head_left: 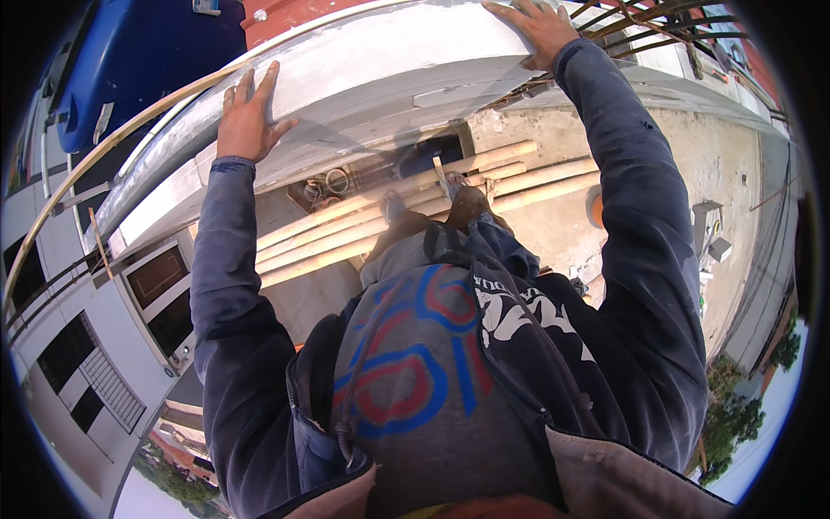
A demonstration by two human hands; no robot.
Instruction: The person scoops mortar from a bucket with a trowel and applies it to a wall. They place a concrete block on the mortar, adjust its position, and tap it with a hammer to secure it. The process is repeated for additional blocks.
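Across the top of the head view runs a long pale concrete ledge [389, 56]. My left hand [245, 121] rests against it on the left, its fingers spread and nothing in them. Farther along to the right, my right hand [545, 36] lies on the ledge's upper part with fingers apart, also empty, close to several rusty steel rods [644, 24]. Below the ledge, my feet stand on or just above several bamboo poles [553, 182] laid side by side. Part of the poles is hidden behind my legs.
A large blue tank [177, 65] stands beyond the ledge at the upper left, with a thin curved pole [143, 125] in front. Far below the poles lie bucket-like containers [335, 180], and the drop looks deep. A rough plastered wall [674, 156] rises at the right.
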